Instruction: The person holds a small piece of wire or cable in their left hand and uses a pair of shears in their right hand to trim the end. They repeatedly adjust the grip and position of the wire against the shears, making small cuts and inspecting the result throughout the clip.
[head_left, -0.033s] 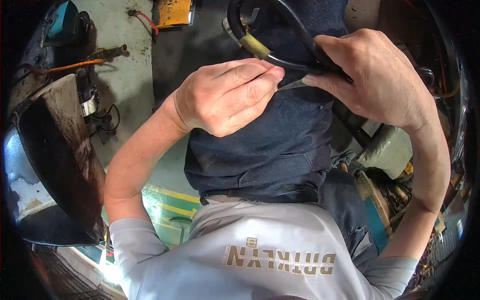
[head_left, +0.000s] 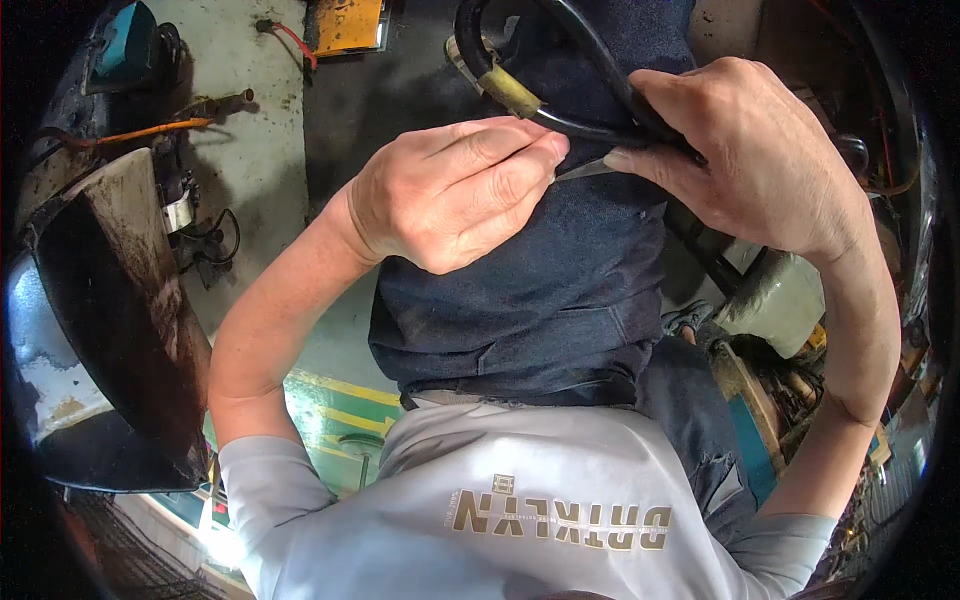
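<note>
A thick black cable [head_left: 585, 45] curves in a loop above my dark-trousered lap, with a yellowish band [head_left: 510, 92] wrapped round part of it. My right hand [head_left: 755, 150] is closed round the cable, thumb and fingers pressing from the right. Close beside the cable's lower bend, my left hand [head_left: 455, 190] is pinched, fingers folded together. Between the two sets of fingertips spans a thin, pale, pointed strip [head_left: 583, 171]; whether it is tape or a blade I cannot tell. What sits inside the left fingers is hidden.
To the left stand a dark, worn curved panel [head_left: 120, 310] and a teal device [head_left: 125, 45]. An orange cord [head_left: 150, 132] lies near them. A yellow-orange box [head_left: 347, 25] is at the top. At right are a pale rounded object [head_left: 775, 300] and cluttered parts.
</note>
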